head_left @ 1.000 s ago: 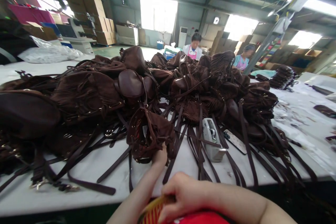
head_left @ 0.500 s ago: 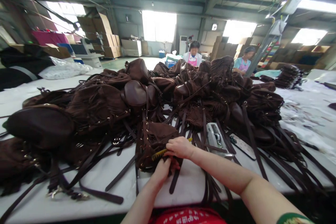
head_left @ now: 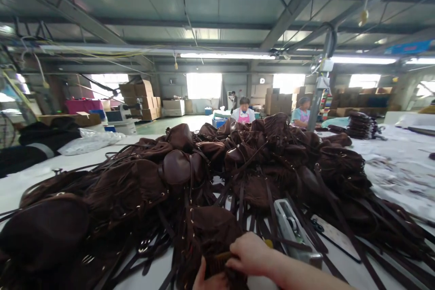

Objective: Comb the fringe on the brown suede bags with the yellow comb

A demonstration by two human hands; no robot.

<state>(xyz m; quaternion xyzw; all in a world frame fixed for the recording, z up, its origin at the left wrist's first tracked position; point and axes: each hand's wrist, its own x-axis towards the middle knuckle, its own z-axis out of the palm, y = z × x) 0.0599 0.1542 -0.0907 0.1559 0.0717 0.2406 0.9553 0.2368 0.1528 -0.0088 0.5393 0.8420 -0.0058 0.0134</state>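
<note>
A dark brown fringed bag [head_left: 215, 224] with metal eyelets lies at the table's near edge. My right hand [head_left: 253, 253] is closed around a yellow comb [head_left: 222, 257] and presses it against the front of this bag. The comb's yellow end [head_left: 268, 243] pokes out behind my knuckles. Just below, my left hand [head_left: 212, 280] grips the lower part of the bag, thumb pointing up; the frame's bottom edge cuts off most of it. Shadow hides where the comb meets the fringe.
More brown bags [head_left: 176, 167] with long straps form a wide heap across the white table [head_left: 396, 145]. Right of my hands lie a grey metal device [head_left: 292, 224] and a pale flat board [head_left: 336, 238] with scissors [head_left: 316, 224]. Two co-workers [head_left: 244, 111] sit beyond the heap.
My view has tilted up, so the bag and both hands now sit lower in the picture. The comb remains in my right hand, against the bag.
</note>
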